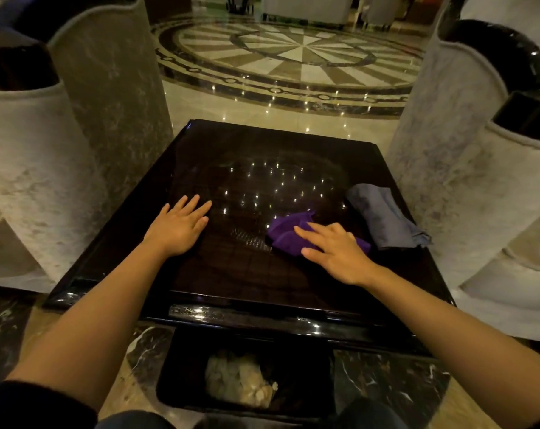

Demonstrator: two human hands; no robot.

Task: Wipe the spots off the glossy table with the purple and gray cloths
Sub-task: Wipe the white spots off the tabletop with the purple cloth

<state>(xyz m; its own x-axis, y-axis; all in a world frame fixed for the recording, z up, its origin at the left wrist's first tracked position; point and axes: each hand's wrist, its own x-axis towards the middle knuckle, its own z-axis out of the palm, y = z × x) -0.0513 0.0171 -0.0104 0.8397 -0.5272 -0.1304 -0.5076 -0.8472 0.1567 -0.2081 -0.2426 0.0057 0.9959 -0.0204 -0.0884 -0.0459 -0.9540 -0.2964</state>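
two cloths lie on the right half of one square, dark desk whose top is so glossy that it mirrors a scatter of small ceiling lights. the purple cloth is soft and bunched into loose folds near the middle-right; the gray cloth is larger, folded into a rough oblong, and rests just beside it toward the right edge, the two nearly touching. spots on the surface are hard to tell from the reflections.

two bare hands are out over the desk. the left hand lies flat with its fingers spread, palm down on the bare gloss, holding nothing. the right hand is also flat and splayed, pressing down on the near part of the purple cloth without gripping it.

four tall, curved chair backs in pale, mottled velvet flank the desk, two on each side. below the near edge sits one dark rectangular bin holding crumpled pale paper. beyond, the polished marble floor bears one round, radiating inlay.
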